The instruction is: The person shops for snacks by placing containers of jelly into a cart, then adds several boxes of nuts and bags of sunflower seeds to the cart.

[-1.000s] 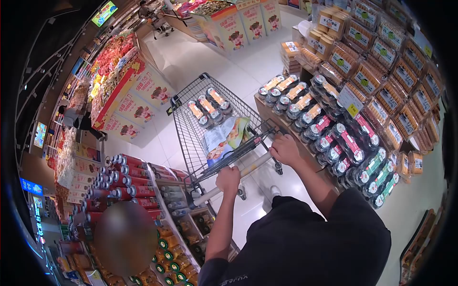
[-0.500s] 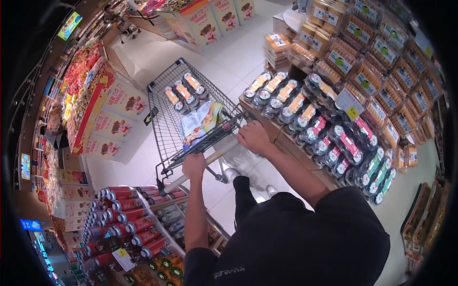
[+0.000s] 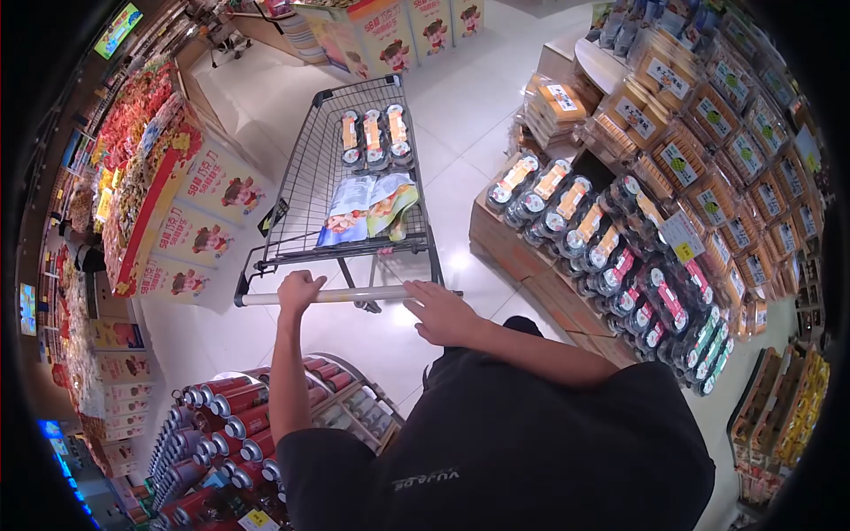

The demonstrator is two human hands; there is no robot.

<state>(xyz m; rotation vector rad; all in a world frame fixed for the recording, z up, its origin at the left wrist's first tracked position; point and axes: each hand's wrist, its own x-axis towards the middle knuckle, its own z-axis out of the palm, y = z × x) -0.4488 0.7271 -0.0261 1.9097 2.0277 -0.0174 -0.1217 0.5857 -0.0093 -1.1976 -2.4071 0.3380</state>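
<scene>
A wire shopping cart (image 3: 305, 181) stands in front of me, its pale handle bar (image 3: 363, 294) running crosswise. My left hand (image 3: 299, 290) is closed round the left part of this bar, thumb on top. Near the bar's right end, my right hand (image 3: 440, 313) rests against it with the fingers stretched out, not wrapped round. Inside the cart, several clear packs with orange labels (image 3: 373, 133) sit toward the far end. Closer to the handle lies a colourful printed plastic bag of food (image 3: 367, 208); its contents cannot be made out.
On the right, a display (image 3: 505, 248) bears rows of packs with orange, pink and green labels, beside stacked boxed pastries (image 3: 699, 168). A candy stand (image 3: 190, 221) is on the left. Red-topped bottles or cans (image 3: 239, 398) fill a shelf near my left arm.
The cart has swung clockwise, its far end now pointing more straight ahead. My left hand has shifted left with the bar; my right hand's grip has loosened, its fingers now straightened.
</scene>
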